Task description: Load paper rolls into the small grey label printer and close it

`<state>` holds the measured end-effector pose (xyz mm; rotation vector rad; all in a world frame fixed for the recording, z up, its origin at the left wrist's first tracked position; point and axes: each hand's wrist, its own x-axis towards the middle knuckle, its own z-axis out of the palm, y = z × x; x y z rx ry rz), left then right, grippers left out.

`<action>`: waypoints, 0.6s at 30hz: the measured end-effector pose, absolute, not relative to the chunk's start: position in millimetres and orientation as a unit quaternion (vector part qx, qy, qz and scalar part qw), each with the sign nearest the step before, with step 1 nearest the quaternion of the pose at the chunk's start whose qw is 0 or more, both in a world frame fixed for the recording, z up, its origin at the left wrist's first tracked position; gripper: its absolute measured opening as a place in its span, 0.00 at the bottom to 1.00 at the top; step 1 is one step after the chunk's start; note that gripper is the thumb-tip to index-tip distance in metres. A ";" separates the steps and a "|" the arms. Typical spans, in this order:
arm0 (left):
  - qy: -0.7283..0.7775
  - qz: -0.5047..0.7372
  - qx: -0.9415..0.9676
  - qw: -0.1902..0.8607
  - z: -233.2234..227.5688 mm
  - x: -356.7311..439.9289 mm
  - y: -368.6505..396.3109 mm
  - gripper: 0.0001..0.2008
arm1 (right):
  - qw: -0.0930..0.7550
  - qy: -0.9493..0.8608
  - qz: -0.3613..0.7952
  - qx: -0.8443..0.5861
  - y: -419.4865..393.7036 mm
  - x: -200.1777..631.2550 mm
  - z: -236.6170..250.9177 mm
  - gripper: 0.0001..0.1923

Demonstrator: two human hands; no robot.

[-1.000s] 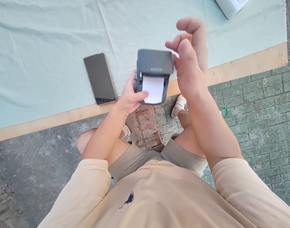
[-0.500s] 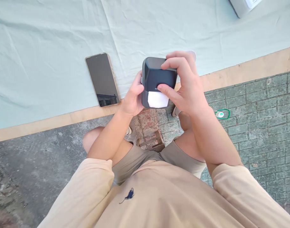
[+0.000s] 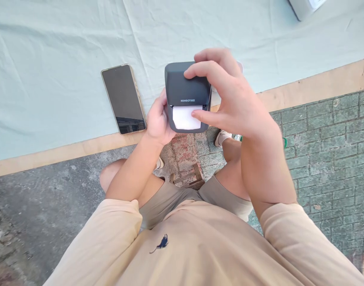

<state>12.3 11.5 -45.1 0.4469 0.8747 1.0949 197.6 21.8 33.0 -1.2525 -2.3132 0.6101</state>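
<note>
Two hands on my small dark grey plastic label printer (image 3: 186, 85).
Left hand (image 3: 157, 121) grips its side; right hand (image 3: 229, 99) fingers (image 3: 199, 71) clasp the lid (white paper roll (image 3: 184, 118) showing).

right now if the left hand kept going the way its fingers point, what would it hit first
The left hand already wraps the dark grey label printer, so it meets that at once. Beyond it, probably the pale green cloth; depth is unclear.

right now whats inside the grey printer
White paper shows in the opening of the grey printer, under its lid. The right hand thumb covers its edge; the roll behind is hidden.
</note>
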 end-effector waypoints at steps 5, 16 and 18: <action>0.359 0.522 0.182 0.752 -50.8 11.2 10.9 0.14 | 0.467 -0.739 0.083 -0.478 26.5 182.6 26.2 0.12; 0.394 0.468 0.296 0.733 -51.0 6.1 -1.6 0.36 | 0.155 -0.849 0.060 -0.502 24.9 194.4 14.9 0.17; 0.393 0.458 0.302 0.739 -50.3 6.7 -2.7 0.39 | 0.151 -0.846 0.045 -0.510 23.8 195.6 11.7 0.19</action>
